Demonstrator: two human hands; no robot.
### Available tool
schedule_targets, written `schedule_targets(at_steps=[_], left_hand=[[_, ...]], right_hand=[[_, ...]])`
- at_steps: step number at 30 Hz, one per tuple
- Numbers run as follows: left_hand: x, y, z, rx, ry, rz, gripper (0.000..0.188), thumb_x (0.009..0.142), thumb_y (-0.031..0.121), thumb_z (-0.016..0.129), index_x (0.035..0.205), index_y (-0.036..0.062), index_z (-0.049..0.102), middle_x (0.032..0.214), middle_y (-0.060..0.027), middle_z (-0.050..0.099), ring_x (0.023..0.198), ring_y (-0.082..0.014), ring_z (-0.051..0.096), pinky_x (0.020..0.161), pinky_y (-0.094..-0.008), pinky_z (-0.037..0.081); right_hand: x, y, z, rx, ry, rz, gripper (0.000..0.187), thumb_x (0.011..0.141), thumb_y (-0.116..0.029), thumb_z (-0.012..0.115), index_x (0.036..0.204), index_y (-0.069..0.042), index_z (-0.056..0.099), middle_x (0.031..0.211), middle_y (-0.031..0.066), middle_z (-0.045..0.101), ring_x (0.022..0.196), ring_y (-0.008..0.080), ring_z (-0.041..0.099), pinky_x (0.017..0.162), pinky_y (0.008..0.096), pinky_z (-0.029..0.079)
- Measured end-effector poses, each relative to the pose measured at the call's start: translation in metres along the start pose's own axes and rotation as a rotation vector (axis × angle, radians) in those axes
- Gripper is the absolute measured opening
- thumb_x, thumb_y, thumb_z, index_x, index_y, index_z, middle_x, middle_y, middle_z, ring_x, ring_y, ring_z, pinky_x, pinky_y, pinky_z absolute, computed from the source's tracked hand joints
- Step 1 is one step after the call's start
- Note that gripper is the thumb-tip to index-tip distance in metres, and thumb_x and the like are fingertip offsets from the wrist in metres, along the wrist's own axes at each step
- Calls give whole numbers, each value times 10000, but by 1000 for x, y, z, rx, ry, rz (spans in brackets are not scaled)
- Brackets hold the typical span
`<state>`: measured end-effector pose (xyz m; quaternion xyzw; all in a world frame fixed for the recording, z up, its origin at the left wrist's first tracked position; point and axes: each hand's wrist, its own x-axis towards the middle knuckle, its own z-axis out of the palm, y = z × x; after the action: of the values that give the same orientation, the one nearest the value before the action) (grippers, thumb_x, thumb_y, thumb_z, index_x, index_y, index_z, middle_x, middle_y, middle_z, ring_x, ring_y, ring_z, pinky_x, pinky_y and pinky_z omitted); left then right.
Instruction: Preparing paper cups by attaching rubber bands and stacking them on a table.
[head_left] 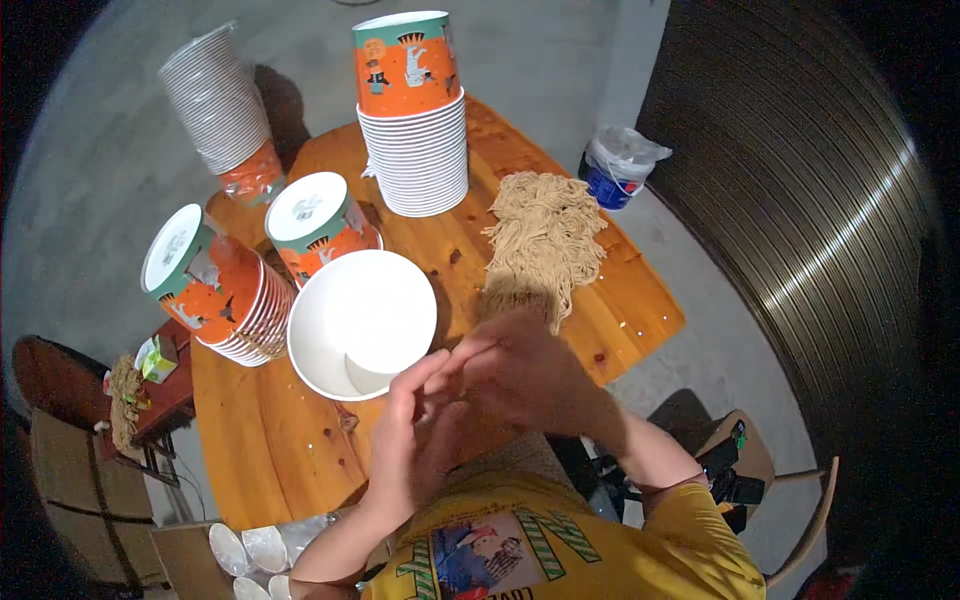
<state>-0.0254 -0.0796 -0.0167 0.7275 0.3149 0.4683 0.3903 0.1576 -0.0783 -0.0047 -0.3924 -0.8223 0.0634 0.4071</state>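
Observation:
Over the near edge of the table, my left hand (407,432) is raised with its fingers stretched out and slightly curved. My right hand (545,372) meets or overlaps it from the right, back upward, its fingers smeared by motion. Anything between the two palms is hidden. Just beyond my left fingertips stands an open white paper bucket (388,312), its mouth facing me and nothing seen inside. A long heap of tangled beige strands (545,235), like noodles or yarn, lies beyond my right hand.
Behind the bucket stand a tall stack of paper buckets (412,150), an upside-down orange bucket (325,245), a leaning stack (225,290) and a plastic-wrapped stack (215,100). A blue lined pail (612,185) sits on the floor right of the wooden table (270,440). A chair (745,450) stands behind right.

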Motion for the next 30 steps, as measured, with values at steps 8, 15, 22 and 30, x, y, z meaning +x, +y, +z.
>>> schedule_targets(at_steps=[8, 15, 22, 30], left_hand=[[-31, 3, -31, -32, -165, -373, 100, 941, 32, 492, 1036, 25, 523, 800, -2, 567, 668, -54, 513, 615, -192, 427], [-37, -6, -39, 1, -117, -360, 75, 950, 51, 485, 1005, 8, 512, 839, -47, 591, 701, -95, 558, 644, -235, 479], [-21, 3, -36, 253, -130, -168, 103, 936, 61, 514, 1025, 19, 482, 856, -107, 611, 698, -169, 618, 635, -287, 506], [2, 7, -43, 488, -76, 12, 141, 845, 23, 596, 968, 8, 528, 873, -136, 571, 772, -285, 583, 673, -362, 469]], right_hand=[[-10, -19, 16, 216, -101, 127, 181, 740, -29, 654, 874, -71, 540, 892, 83, 576, 734, 247, 587, 622, 341, 498], [-17, -11, 36, 264, -137, 218, 190, 798, -59, 628, 969, -64, 545, 843, 94, 573, 719, 255, 609, 586, 321, 494], [-28, -12, 64, 424, -13, 179, 155, 834, -132, 633, 961, -57, 585, 839, 86, 594, 698, 182, 597, 585, 320, 479], [-19, -12, 44, 409, 172, 609, 78, 819, -121, 641, 864, -73, 597, 594, 42, 523, 514, 108, 497, 488, 269, 414]])
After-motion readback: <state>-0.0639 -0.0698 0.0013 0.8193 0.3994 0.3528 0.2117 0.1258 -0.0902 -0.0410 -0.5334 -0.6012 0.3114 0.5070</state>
